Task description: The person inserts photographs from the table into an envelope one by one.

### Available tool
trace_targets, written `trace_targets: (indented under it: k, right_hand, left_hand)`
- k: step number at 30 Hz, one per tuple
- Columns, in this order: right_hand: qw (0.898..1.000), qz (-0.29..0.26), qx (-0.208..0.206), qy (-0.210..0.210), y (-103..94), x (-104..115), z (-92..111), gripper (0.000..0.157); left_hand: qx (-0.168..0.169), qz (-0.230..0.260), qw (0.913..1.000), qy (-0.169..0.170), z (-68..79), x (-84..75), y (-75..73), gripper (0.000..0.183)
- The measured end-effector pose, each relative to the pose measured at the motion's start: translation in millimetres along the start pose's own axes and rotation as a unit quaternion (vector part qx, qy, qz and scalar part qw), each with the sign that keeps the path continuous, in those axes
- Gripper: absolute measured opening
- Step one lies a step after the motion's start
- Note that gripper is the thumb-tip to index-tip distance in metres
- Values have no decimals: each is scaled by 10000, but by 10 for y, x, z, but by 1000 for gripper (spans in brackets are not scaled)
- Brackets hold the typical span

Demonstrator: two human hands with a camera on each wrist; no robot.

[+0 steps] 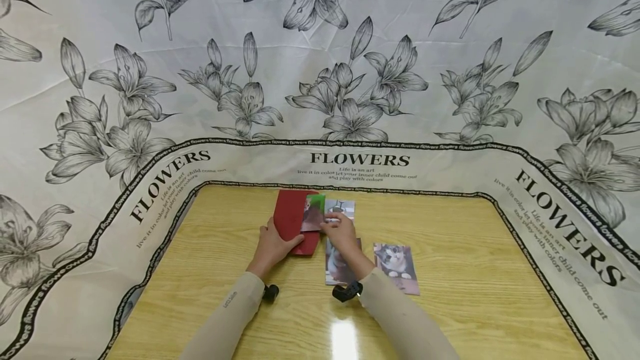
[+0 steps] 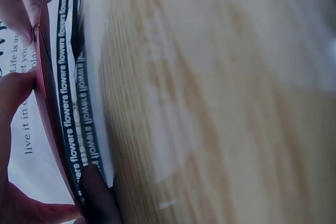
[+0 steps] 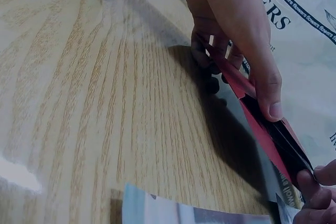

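The left grip [image 1: 276, 242] holds a red envelope [image 1: 289, 215], its thumb upon the face. The right grip [image 1: 342, 233] pinches the edge of a photo card [image 1: 314, 211], which is between both grips, at the envelope's right side. On the desk [image 1: 220, 271], a cat picture [image 1: 396, 260] lies to the right of the right grip

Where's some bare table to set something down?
The table is bare left of the red envelope and right of the rightmost cat picture. The middle is crowded: left hand, right hand, held picture and other pictures.
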State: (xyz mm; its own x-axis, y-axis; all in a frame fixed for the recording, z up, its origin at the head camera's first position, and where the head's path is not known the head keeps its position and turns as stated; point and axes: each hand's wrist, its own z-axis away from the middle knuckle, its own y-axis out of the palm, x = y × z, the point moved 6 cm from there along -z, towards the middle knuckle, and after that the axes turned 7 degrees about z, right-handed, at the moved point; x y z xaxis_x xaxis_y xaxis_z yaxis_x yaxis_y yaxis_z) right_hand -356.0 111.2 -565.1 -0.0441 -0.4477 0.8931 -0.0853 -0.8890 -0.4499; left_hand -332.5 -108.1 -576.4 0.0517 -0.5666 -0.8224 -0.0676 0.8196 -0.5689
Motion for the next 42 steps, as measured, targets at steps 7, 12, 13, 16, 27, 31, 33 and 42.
trace_targets:
  k: [7,12,13,16,27,31,33,42]
  right_hand:
    - [9999,-9,110,67,80,0,-1,31]
    - [9998,148,163,-37,134,34,-6,30]
    - [9997,160,185,-36,143,42,-6,30]
    - [9995,213,237,-63,163,70,-3,30]
    - [9977,541,205,-362,224,139,-23,28]
    - [9975,581,220,-332,251,141,-32,28]
    - [9972,648,220,-299,264,135,-35,28]
    - [9973,645,136,-328,305,154,-10,26]
  left_hand:
    - [-38,-47,10000,-19,7,4,-2,114]
    - [-27,-53,10000,-42,11,14,-6,114]
    - [-24,-51,10000,-34,9,13,-7,114]
    - [-20,-28,10000,21,6,-1,-9,113]
    - [-12,20,10000,94,4,-33,-5,109]
    - [-20,50,9999,155,3,-31,0,108]
    - [-14,65,9998,180,2,-33,4,107]
    - [-38,103,9999,127,19,-32,2,107]
